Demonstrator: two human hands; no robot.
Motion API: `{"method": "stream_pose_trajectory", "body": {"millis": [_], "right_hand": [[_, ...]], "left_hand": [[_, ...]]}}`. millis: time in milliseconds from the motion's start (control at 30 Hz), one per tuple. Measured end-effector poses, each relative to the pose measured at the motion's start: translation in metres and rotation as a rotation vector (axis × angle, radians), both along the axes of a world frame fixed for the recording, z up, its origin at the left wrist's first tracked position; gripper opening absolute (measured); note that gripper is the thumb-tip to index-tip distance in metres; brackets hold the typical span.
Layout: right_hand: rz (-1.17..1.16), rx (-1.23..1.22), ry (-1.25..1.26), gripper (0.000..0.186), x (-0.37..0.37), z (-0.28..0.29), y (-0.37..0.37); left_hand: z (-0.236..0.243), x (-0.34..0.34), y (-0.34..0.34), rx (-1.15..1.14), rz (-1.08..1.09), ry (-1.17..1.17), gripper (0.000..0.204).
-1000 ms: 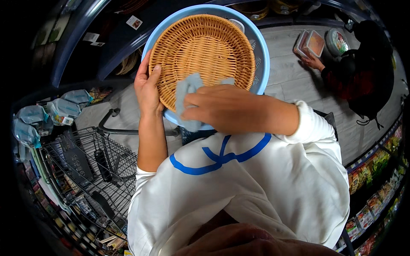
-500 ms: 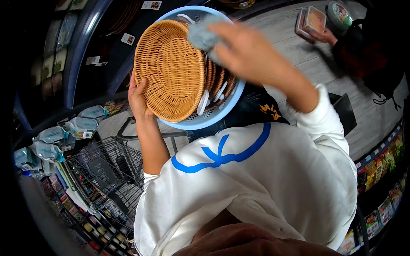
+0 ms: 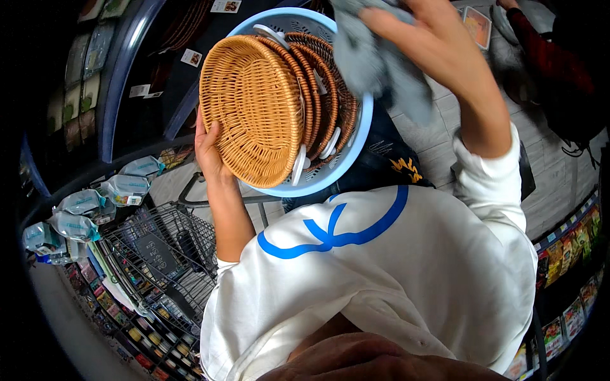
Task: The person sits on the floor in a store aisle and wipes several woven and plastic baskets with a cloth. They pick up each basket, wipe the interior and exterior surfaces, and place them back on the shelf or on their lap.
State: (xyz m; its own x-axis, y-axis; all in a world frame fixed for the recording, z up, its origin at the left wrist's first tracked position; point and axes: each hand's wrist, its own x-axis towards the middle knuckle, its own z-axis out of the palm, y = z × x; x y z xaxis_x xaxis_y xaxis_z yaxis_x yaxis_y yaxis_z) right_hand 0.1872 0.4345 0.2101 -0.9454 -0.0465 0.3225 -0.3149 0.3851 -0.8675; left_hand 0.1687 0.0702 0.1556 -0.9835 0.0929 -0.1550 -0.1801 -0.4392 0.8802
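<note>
My left hand (image 3: 211, 152) grips the left rim of a tan oval wicker basket (image 3: 257, 108), which is tilted so that its hollow faces me. Behind and to its right, several brown wicker baskets (image 3: 330, 95) with white round tags stand inside a light blue plastic tub (image 3: 359, 136). My right hand (image 3: 438, 41) is raised beyond the tub's right rim, closed on a grey cloth (image 3: 368, 57) that hangs down and is blurred by motion. The cloth is apart from the tan basket.
A wire shopping cart (image 3: 159, 254) stands at the left, near several clear plastic packs (image 3: 79, 202). Dark shelving (image 3: 171, 82) rises at the upper left. Another person's dark red sleeve (image 3: 553, 70) is at the upper right, near a clear food box (image 3: 476, 26). Packaged goods (image 3: 569, 247) line the right.
My right hand has moved up and right with the cloth, away from the tan basket's rim, uncovering the brown baskets. The other person's hand and the food boxes have shifted.
</note>
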Motion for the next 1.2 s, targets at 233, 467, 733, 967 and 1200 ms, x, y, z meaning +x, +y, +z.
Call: {"method": "stream_pose_trajectory", "body": {"millis": [233, 467, 733, 967, 1200], "right_hand": [[-0.082, 0.611, 0.188, 0.012, -0.035, -0.032, -0.070], [0.382, 0.456, -0.128, 0.019, 0.021, -0.012, -0.033], [0.198, -0.476, -0.547, 0.025, 0.014, -0.030, -0.011], [0.058, -0.725, -0.530, 0.027, 0.005, -0.043, -0.013], [-0.317, -1.038, -0.305, 0.026, -0.005, -0.050, -0.007]], "left_hand": [[0.000, -0.001, -0.001, 0.008, -0.001, 0.025, 0.052], [0.005, 0.008, 0.001, -0.069, 0.085, 0.012, 0.051], [0.018, 0.011, -0.002, -0.004, -0.100, -0.379, 0.042], [0.018, 0.004, -0.002, -0.013, -0.143, -0.466, 0.044], [0.014, 0.014, -0.005, -0.028, -0.216, -0.343, 0.056]]}}
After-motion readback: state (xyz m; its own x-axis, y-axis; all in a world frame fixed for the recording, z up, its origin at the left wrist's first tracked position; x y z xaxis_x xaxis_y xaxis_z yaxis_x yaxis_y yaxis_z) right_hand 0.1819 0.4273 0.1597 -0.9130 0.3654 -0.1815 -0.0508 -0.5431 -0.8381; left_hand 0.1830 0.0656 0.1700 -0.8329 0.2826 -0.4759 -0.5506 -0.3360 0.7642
